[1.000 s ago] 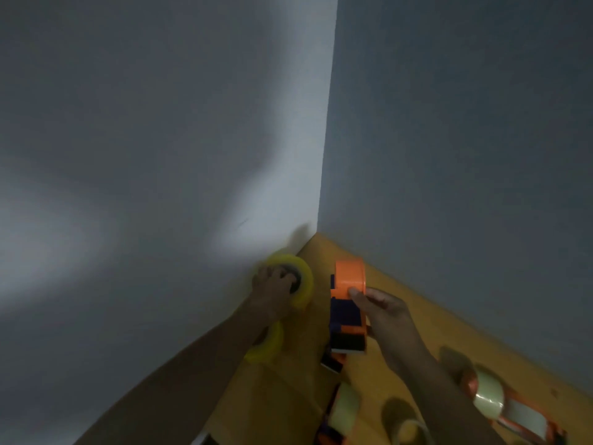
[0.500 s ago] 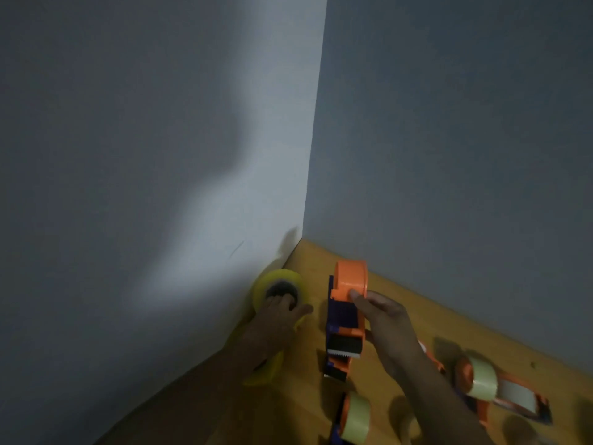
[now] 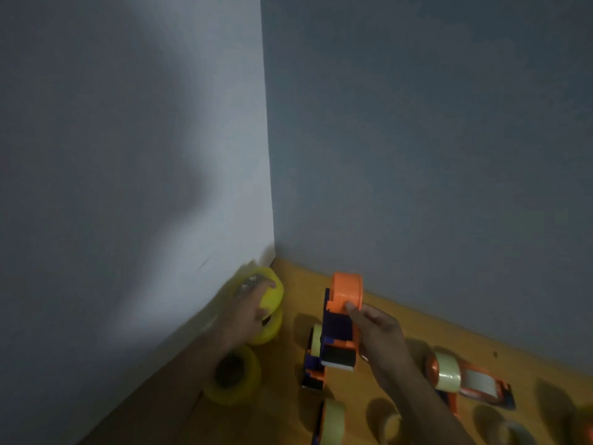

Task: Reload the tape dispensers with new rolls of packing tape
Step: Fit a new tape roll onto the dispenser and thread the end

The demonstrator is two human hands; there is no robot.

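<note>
My left hand (image 3: 248, 311) grips the yellow roll (image 3: 271, 292), left of the dispenser (image 3: 343, 329) my right hand (image 3: 377, 332) fingers pinch upright

The left hand (image 3: 248, 311), blurred, hides part of the yellow tape roll (image 3: 272, 295).

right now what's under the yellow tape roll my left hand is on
Another yellow roll sits directly beneath the top yellow tape roll; the left hand covers most of it, so anything lower is hidden.

left hand (image 3: 248, 311): bare, sleeveless forearm | right hand (image 3: 380, 332): bare, sleeveless forearm
</note>
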